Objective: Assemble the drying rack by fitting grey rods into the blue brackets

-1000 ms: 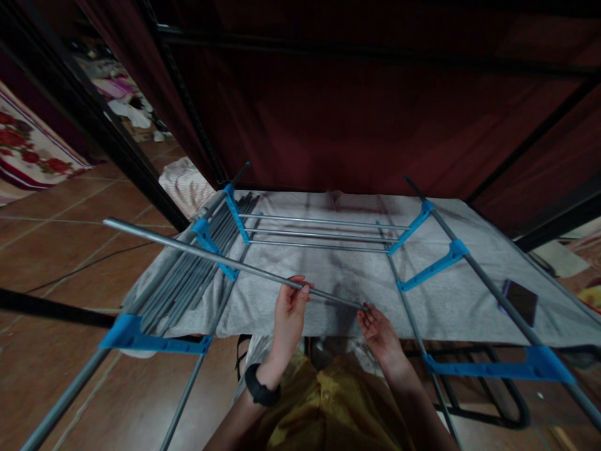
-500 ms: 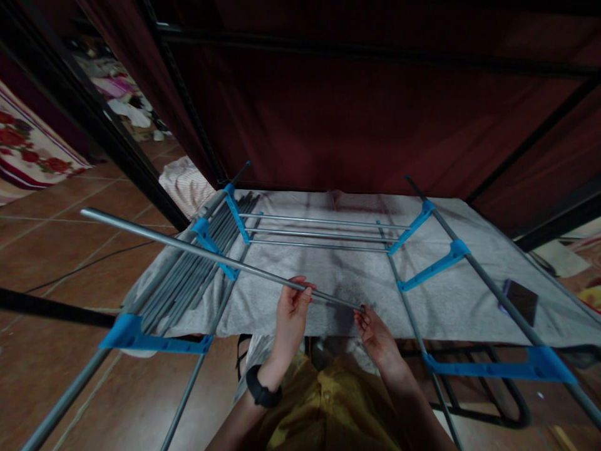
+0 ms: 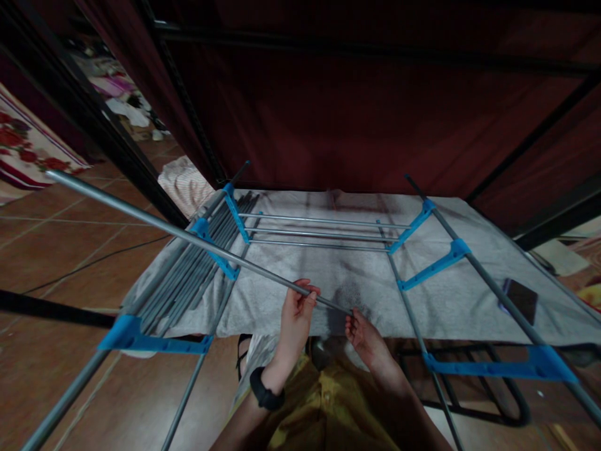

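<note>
Two hands, the left hand (image 3: pixel 295 321) and the right hand (image 3: pixel 364 338), hold one long grey metal tube (image 3: pixel 117 203) between them. On the left, thumb and fingers close around the tube partway along it; on the right, the fingertips pinch it at its near end. A black wristband (image 3: pixel 267 389) circles the left wrist, and a mustard-yellow shirt (image 3: pixel 323 407) shows between the forearms. From the hands, the tube slants up and away to the left, crossing in front of a blue plastic bracket (image 3: pixel 216 252) and ending with its far tip out over the tiled floor (image 3: pixel 61 269). Around it stands a rack frame with two sides, each a pair of grey rails joined by three blue brackets. Three thin rods (image 3: pixel 319 237) span the gap between the two farthest brackets, beyond the hands. Inside the left rails lies a bundle of loose grey tubes (image 3: pixel 200 266), side by side on a pale grey cloth (image 3: pixel 323 263). Near the cloth's right edge rests a dark phone (image 3: pixel 521 299), partly crossed by the outer right rail. Past the cloth hangs a dark red curtain (image 3: pixel 338 125), with a black metal bar (image 3: pixel 328 47) running across it. Off to the left I see a striped pale cloth (image 3: pixel 185 185), a thin black cable (image 3: pixel 94 267) on the tiles, and a rose-patterned fabric (image 3: pixel 28 147).
</note>
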A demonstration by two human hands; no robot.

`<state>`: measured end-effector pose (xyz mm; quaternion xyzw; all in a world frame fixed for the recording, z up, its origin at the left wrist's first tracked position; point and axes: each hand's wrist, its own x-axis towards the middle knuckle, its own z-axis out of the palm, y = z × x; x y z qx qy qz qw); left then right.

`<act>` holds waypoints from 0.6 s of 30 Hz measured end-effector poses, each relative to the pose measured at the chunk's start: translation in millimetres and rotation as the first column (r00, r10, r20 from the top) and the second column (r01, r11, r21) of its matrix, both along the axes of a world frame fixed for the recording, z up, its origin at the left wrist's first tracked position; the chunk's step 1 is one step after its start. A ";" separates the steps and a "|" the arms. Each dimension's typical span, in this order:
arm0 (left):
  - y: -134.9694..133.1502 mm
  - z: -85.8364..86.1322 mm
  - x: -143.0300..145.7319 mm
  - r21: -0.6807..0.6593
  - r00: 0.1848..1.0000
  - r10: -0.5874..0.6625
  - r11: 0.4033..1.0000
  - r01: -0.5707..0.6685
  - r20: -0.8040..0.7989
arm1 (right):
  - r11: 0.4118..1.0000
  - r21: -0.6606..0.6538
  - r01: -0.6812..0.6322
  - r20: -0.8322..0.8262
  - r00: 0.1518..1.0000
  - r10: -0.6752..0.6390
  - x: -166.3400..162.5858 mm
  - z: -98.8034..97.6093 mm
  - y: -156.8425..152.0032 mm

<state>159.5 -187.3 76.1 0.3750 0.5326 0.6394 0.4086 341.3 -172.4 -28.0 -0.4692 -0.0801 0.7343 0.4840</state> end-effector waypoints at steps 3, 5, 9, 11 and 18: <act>-0.4 0.1 -0.5 -0.003 1.000 -0.006 1.000 0.006 0.003 | 0.998 -0.003 -0.058 0.017 0.998 0.058 -3.7 1.0 -1.9; -0.6 2.1 -2.3 -0.004 1.000 -0.009 1.000 0.009 -0.002 | 0.994 0.008 -0.109 0.043 0.993 0.109 -4.7 1.8 -2.6; -0.8 7.4 -6.6 -0.007 1.000 -0.011 1.000 0.011 -0.029 | 0.975 0.099 -0.197 0.130 0.974 0.183 -4.9 3.2 -4.4; -0.8 8.1 -7.2 -0.006 0.999 -0.013 1.000 0.013 -0.039 | 0.967 0.132 -0.216 0.167 0.967 0.193 -5.7 4.1 -5.3; -2.2 0.1 -0.6 -0.007 0.997 -0.044 0.999 0.043 -0.057 | 0.952 0.081 -0.294 0.140 0.949 0.281 -18.5 9.2 -7.4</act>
